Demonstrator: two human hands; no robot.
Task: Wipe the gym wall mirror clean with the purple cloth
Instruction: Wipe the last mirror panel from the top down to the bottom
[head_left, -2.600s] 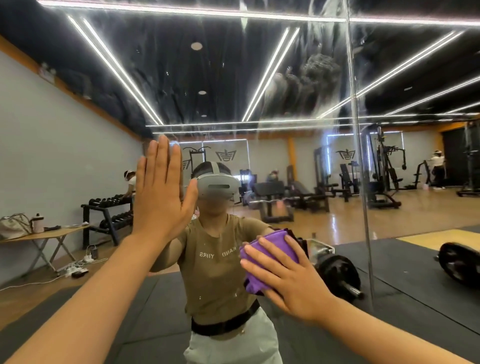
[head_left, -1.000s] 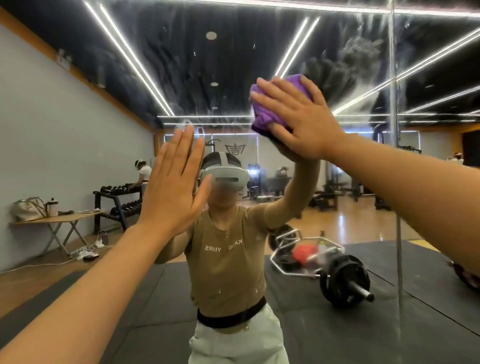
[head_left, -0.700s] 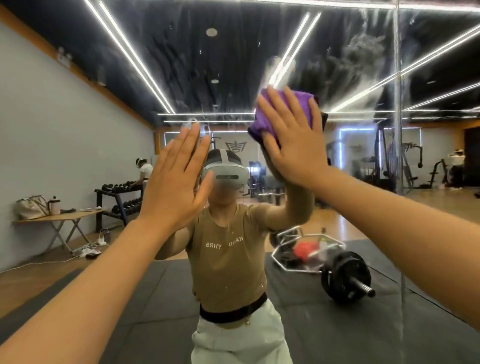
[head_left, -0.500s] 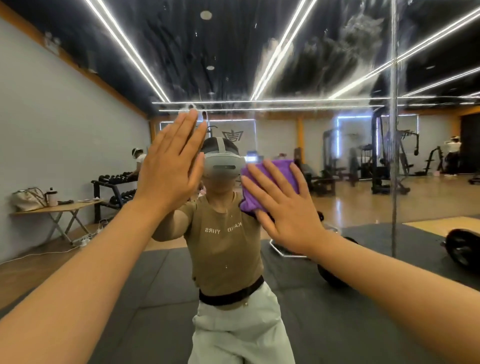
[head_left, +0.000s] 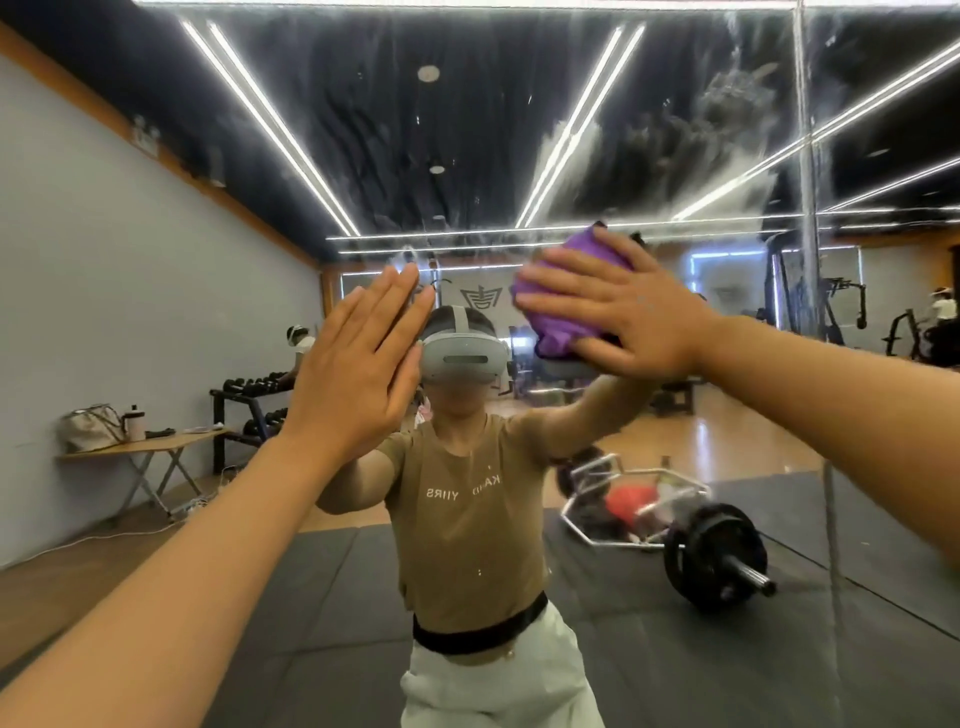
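Gym floor, dumbbell racks and ceiling light strips are showing back at the camera from the wall mirror (head_left: 467, 130), whose upper glass is carrying whitish streaks and smears, heaviest at the upper right. The left hand (head_left: 358, 364) is lying flat and released against the glass, fingers straight, bracing. The right hand (head_left: 618, 312) is pressing the purple cloth (head_left: 563, 291) against the mirror with spread fingers, beside the reflected headset (the cloth is bunched under the palm). Half a second ago the cloth was sitting lower, nearer chest height; now it is riding back up toward the streaked band, so the wiping is running in up-and-down passes. Judging by the smears above the cloth, the upper glass is still needing more strokes.
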